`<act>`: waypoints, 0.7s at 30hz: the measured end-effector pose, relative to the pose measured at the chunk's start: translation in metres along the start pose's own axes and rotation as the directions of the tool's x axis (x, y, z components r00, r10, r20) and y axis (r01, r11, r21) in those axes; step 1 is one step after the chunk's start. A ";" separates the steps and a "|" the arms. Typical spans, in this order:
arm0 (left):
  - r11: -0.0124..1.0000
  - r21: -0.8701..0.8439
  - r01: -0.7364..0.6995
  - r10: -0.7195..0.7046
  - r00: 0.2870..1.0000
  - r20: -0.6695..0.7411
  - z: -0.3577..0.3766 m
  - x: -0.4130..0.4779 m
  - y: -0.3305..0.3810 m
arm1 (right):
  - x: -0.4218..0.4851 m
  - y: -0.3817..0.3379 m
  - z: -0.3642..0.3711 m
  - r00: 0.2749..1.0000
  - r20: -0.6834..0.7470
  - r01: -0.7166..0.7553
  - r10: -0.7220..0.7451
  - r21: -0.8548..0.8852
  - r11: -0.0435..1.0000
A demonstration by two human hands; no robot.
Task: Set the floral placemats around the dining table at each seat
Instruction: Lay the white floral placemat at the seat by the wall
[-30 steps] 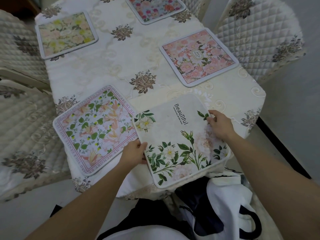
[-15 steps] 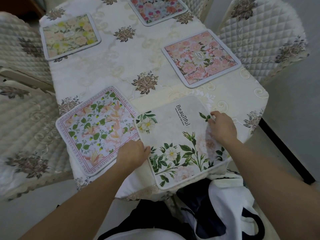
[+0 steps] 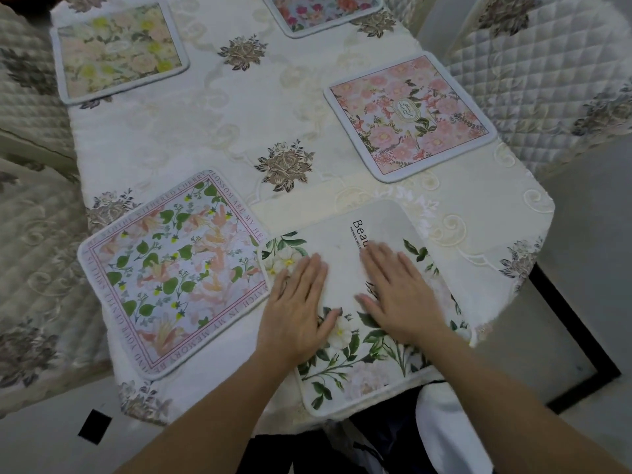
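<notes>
The white mat [image 3: 376,230] lies on the tabletop [image 3: 205,138], right in front of the person. It is a soft square with round corners. It has green leaves, white flowers and black letters near its top.

Both hands lie flat on it. The left hand [image 3: 297,313] has straight fingers and presses on the mat's left part. The right hand [image 3: 400,295] is flat too, just beside it, and covers some of the letters. Neither hand grips anything.

The white mat's near edge sits at the near edge of the tabletop, and its near corner seems to poke out over it a little. Its left edge is just beside the leaf mat [image 3: 171,271], which has a pink border. The two look like they touch at one spot. The pink mat [image 3: 410,118] lies farther off on the right, close to that side's edge and apart from the white mat. The yellow mat [image 3: 119,53] is at the far left. The far mat [image 3: 321,12] is cut off by the top of the view.

There is bare cloth in the middle between the mats. There is more to the right of the white mat, out to the round corner. The right chair [image 3: 547,63] and the left chair [image 3: 30,234] have padded covers and stand close to the sides.
</notes>
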State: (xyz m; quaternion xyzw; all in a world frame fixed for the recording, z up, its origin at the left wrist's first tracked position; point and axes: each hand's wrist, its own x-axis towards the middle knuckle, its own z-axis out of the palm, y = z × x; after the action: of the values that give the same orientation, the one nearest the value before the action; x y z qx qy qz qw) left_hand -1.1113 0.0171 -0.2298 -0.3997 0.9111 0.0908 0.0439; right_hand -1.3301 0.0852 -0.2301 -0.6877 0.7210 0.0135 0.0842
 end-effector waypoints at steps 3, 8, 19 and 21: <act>0.997 0.012 0.070 -0.070 0.998 -0.005 -0.003 -0.004 -0.022 | -0.008 0.045 -0.006 0.995 0.025 -0.097 0.097 0.007 0.995; 0.997 0.028 0.075 -0.076 0.997 0.027 -0.005 -0.004 -0.026 | -0.011 0.059 -0.008 0.990 0.048 -0.137 0.135 0.037 0.990; 0.983 0.079 0.164 -0.169 0.983 0.069 -0.054 -0.010 -0.062 | 0.010 0.041 -0.046 0.977 0.087 -0.197 0.195 0.018 0.980; 0.977 0.101 0.189 -0.195 0.979 0.054 -0.073 -0.018 -0.076 | 0.028 0.025 -0.065 0.985 0.059 -0.163 0.162 0.012 0.987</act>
State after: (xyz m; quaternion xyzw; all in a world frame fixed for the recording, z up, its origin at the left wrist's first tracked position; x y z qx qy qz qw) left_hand -1.0437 -0.0356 -0.1652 -0.4805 0.8695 0.0550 0.1003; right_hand -1.3629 0.0503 -0.1723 -0.6252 0.7720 0.0342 0.1096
